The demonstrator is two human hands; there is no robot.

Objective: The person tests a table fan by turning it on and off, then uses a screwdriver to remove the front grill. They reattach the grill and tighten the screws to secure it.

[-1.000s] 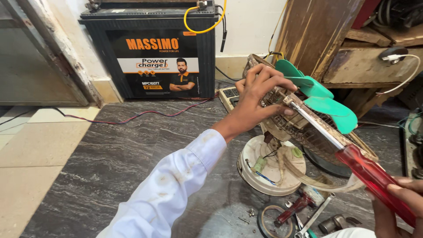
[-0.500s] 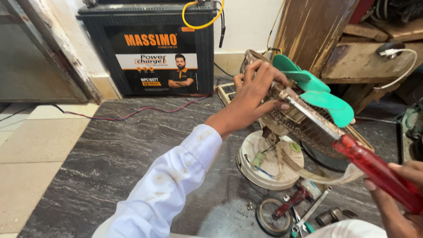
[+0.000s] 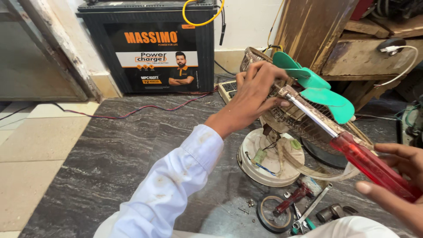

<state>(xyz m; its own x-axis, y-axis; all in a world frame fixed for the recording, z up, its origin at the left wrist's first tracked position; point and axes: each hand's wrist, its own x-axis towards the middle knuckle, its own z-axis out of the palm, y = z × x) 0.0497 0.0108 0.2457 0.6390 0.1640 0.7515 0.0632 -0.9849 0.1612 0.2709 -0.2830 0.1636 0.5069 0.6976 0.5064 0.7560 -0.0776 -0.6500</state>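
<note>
the fan motor (image 3: 282, 112) is gripped by the left hand (image 3: 255, 94), fingers (image 3: 269, 72) curled over its top and thumb pressed at its near side, just above the round white base (image 3: 269, 161). the tip of one screwdriver (image 3: 348, 147) is set against the motor right beside that thumb; its red handle is held in the right hand (image 3: 398, 185), fingers closed round it at the lower right edge of view. one green blade set (image 3: 317, 90) is seen just behind the shaft, with a wire guard (image 3: 308, 123) under it. inside the base, small parts and thin wires are exposed. on the dark marble floor (image 3: 110, 154) near the base, one tape roll (image 3: 273, 213), a second, smaller red-handled screwdriver (image 3: 293, 198) and one spanner (image 3: 313, 207) are laid close together. one black battery (image 3: 154, 48) is stood against the wall, well apart, with a yellow cable (image 3: 200, 17) looped on top. one white power strip (image 3: 229, 88) is lying behind the left hand.
</note>
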